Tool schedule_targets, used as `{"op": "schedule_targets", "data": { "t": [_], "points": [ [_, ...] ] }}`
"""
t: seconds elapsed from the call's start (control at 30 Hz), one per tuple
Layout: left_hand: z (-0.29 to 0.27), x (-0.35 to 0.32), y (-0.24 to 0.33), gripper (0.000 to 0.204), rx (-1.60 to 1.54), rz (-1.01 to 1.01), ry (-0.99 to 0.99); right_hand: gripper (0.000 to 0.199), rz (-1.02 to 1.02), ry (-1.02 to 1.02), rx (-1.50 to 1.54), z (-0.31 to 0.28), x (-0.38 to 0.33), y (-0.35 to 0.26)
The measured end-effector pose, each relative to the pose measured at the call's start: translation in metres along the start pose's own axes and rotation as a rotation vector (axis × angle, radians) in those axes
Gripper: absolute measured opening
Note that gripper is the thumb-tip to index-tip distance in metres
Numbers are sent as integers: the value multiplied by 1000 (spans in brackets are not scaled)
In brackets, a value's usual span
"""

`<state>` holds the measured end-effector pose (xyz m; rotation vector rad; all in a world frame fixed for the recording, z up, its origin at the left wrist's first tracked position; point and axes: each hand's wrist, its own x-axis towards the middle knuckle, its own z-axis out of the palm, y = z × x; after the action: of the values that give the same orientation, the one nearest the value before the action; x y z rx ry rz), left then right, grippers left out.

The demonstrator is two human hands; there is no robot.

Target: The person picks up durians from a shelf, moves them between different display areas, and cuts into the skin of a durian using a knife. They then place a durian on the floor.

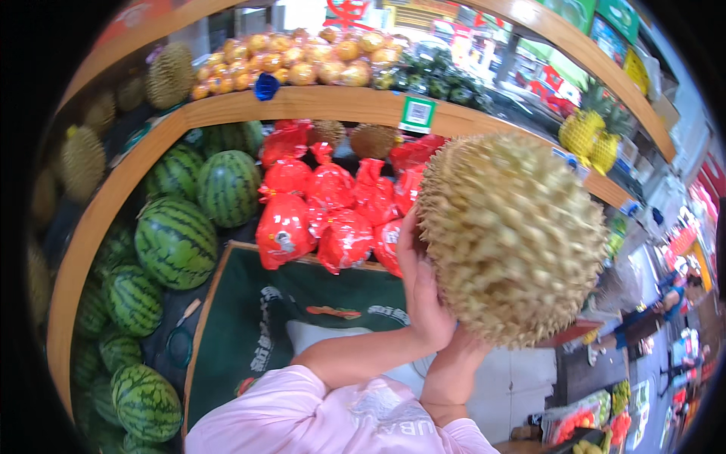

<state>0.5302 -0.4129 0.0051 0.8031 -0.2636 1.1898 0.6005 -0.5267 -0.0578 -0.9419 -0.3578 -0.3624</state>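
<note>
head view, from the left: spiky durians (83, 163) stand on the outer shelf, and inside the wooden rail (249, 104) striped watermelons (176, 242) lie heaped beside a dark green printed panel (234, 333). next come round parcels in shiny red wrap (286, 227), set behind the panel, with orange fruit (325, 60) on the ledge above them.

right of the parcels, the left hand (426, 295) is closed against the near-left side of a large durian (514, 238), palm and fingers pressed to its spines. the durian is raised in front of the person, above the floor and clear of the panel. the right hand (467, 344) meets it from below; its fingers are hidden behind the fruit, so i cannot tell how they are set. farther right, 2 pineapples in yellow netting (590, 136) sit by the rail.

the step in hand looks like supporting or turning the durian with 2 hands. any next move calls for a steady palm under the weight and light pressure on the spines.
</note>
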Motion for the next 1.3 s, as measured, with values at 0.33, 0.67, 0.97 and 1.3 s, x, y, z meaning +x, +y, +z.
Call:
{"op": "schedule_targets", "data": {
  "t": [0.33,0.67,0.97,1.3],
  "points": [
    [-46,26,3,47,284,-149,-406,59,301,51,258,-12,-19,61],
    [-110,-3,-6,51,536,-219,-437,64,464,130,356,-13,-86,100],
    [-108,11,-1,54,587,-194,-428,69,538,73,153,16,-83,96],
    [-84,24,57,62,466,-246,-482,68,730,488,357,-85,-118,159]
  ]
}}
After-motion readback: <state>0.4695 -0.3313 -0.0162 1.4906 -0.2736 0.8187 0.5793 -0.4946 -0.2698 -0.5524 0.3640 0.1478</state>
